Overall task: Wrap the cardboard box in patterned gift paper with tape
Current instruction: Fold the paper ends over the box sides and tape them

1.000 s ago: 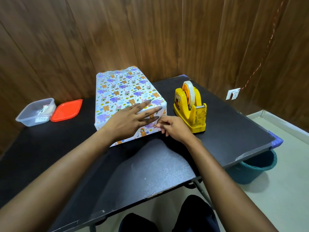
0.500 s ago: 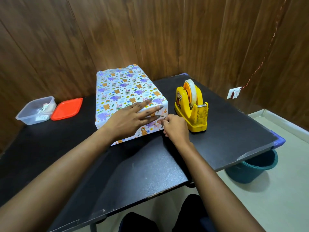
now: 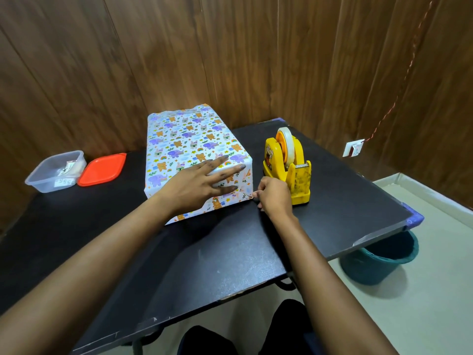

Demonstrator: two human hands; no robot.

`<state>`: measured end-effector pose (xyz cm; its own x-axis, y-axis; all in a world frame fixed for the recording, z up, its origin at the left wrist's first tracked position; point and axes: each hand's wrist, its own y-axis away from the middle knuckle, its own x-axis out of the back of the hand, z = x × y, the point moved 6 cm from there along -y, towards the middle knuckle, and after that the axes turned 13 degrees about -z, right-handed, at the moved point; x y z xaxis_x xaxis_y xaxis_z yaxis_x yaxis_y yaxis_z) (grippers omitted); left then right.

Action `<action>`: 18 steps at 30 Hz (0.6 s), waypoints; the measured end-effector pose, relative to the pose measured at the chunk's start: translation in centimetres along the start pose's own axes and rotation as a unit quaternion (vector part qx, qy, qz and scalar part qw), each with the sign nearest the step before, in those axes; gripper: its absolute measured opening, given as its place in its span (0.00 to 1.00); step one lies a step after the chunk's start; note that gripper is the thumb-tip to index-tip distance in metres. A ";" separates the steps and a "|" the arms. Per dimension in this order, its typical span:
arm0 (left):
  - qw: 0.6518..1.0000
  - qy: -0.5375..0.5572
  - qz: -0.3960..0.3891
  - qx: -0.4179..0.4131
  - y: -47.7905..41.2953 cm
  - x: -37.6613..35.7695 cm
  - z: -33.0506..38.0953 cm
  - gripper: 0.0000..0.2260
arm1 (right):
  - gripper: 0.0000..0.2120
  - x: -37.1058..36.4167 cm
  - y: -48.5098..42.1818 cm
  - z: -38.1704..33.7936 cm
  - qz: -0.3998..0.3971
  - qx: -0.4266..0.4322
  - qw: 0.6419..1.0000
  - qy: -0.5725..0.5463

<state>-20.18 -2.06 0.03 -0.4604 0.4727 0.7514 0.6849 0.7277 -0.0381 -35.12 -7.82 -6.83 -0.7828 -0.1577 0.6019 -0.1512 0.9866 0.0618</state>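
At the bottom edge of the view the person's dark-clad knees (image 3: 286,326) show below the near rim of a black table (image 3: 204,265), and both bare forearms reach forward over it. The right hand (image 3: 273,197) sits low on the tabletop with its fingers curled and their tips drawn together at the bottom near-right corner of the gift-wrapped box (image 3: 189,139); whether they pinch paper, tape or nothing cannot be told. The left hand (image 3: 199,184) lies flat with fingers straight and spread, pressing on the box's near right corner, some fingertips on the top face and some draped over the near side. The box stands on the middle of the table, long side running away from the person, covered in white patterned paper (image 3: 163,152) printed with purple elephants, orange bears and rainbows; the paper looks loose and wavy at the far end. Just beside the box on its right, directly behind the right hand, stands a yellow tape dispenser (image 3: 299,180) carrying a roll of clear tape (image 3: 288,140) on an orange hub. At the table's left, well apart from the box, a clear plastic container (image 3: 51,175) sits beside an orange-red lid (image 3: 102,169). A blue corner guard (image 3: 416,219) caps the table's right corner, and a teal bucket (image 3: 378,265) stands on the pale floor beneath it. Wood-panelled walls (image 3: 230,60) close the corner behind, with a white wall socket (image 3: 353,149) and a red wire (image 3: 399,90) rising from it.
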 end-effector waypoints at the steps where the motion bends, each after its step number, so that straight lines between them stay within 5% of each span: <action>1: 1.000 0.000 0.000 -0.001 -0.1 0.0 0.0 0.30 | 0.12 0.0 0.3 -0.3 -0.007 0.005 1.000 -0.021; 6: 0.998 0.045 0.031 -0.006 -0.5 0.7 0.1 0.21 | 0.07 4.2 3.1 -3.5 0.056 0.081 0.994 -0.039; 10: 0.993 0.089 0.079 0.018 -2.0 2.9 1.0 0.20 | 0.14 11.2 4.7 -3.3 0.193 0.028 0.968 0.156; 14: 0.983 0.144 0.112 0.015 -4.0 4.1 2.2 0.18 | 0.23 11.3 2.0 0.4 -0.010 -0.094 0.993 0.064; 18: 0.975 0.177 0.130 0.025 -4.3 4.7 3.0 0.17 | 0.17 11.4 1.8 -0.5 -0.027 -0.040 0.989 -0.140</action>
<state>-26.99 -1.45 1.72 -0.0455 0.4500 0.8919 0.7196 0.6341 -0.2832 -44.03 -7.87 0.54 -0.9135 -0.2042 0.3520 -0.1576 0.9750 0.1566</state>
